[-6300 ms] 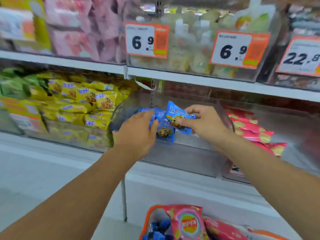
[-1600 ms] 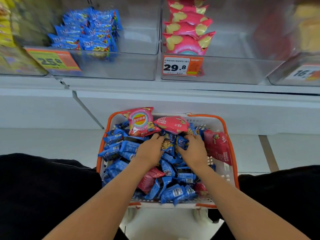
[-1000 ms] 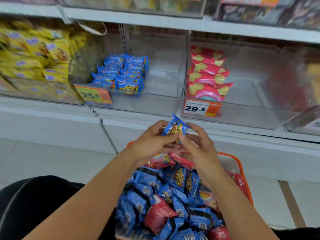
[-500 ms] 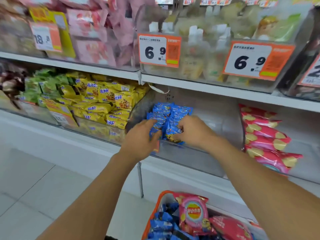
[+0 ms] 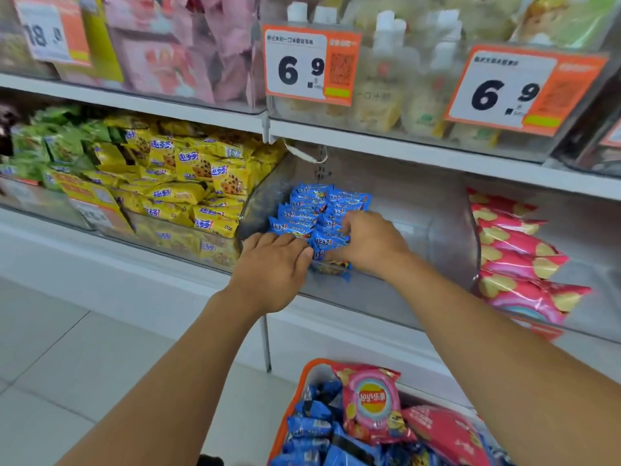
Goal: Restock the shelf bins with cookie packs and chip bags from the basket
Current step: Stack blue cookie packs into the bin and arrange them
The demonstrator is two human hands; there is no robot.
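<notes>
Blue cookie packs (image 5: 316, 203) are stacked at the left of a clear shelf bin (image 5: 420, 213) on the middle shelf. My right hand (image 5: 369, 243) reaches into the bin with its fingers curled round a few blue packs at the front of the stack. Beside it, my left hand (image 5: 272, 264) lies with straight fingers against the front packs at the bin's lip. Below, the orange-rimmed basket (image 5: 295, 391) holds more blue packs (image 5: 312, 428) and pink-red chip bags (image 5: 373, 401).
Pink chip bags (image 5: 517, 250) lie stacked in the bin to the right. Yellow cookie packs (image 5: 188, 186) fill the bin to the left. The upper shelf carries bins with orange price tags (image 5: 309, 65). White floor tiles (image 5: 67, 364) lie at the lower left.
Both hands lifted blue cookie packs from the basket up to the shelf bin. In the last half second they settled lower against the front of the blue stack.
</notes>
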